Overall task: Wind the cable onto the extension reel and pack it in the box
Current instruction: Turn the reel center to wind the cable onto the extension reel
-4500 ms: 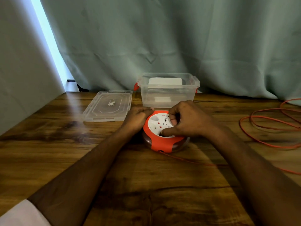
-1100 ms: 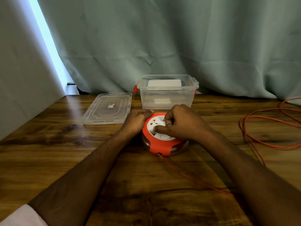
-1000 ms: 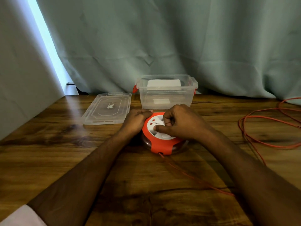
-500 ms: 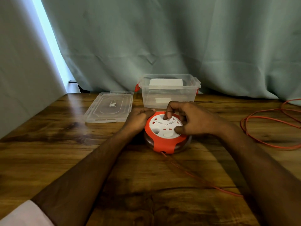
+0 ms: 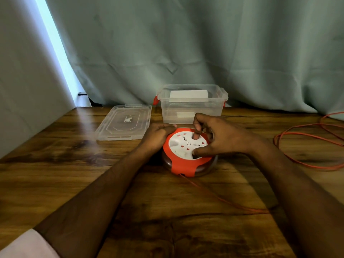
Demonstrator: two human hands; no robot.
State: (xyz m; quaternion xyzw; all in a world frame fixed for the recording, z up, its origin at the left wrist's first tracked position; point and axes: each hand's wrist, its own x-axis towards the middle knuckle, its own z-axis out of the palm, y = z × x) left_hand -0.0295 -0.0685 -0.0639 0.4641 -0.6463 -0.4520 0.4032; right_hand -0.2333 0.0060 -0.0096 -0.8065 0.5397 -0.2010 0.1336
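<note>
A round orange extension reel (image 5: 183,165) with a white socket face lies flat mid-table. My left hand (image 5: 158,135) grips its left rim. My right hand (image 5: 221,138) sits on the white face, one fingertip pushed into a recess at the top and the thumb pressed at the lower edge. A thin orange cable (image 5: 223,199) leaves the reel's front, runs right under my right forearm, and lies in loose loops (image 5: 305,135) at the far right. The clear plastic box (image 5: 191,108) with orange latches stands open just behind the reel.
The box's clear lid (image 5: 124,122) lies flat to the left of the box. A white flat item shows inside or behind the box. A green curtain hangs along the table's far edge. The wooden table (image 5: 93,183) extends toward me.
My right hand has turned on the white face, its fingertip moving from the near side round to the top. The cable in front of the reel has shifted and the right-hand loops have shrunk.
</note>
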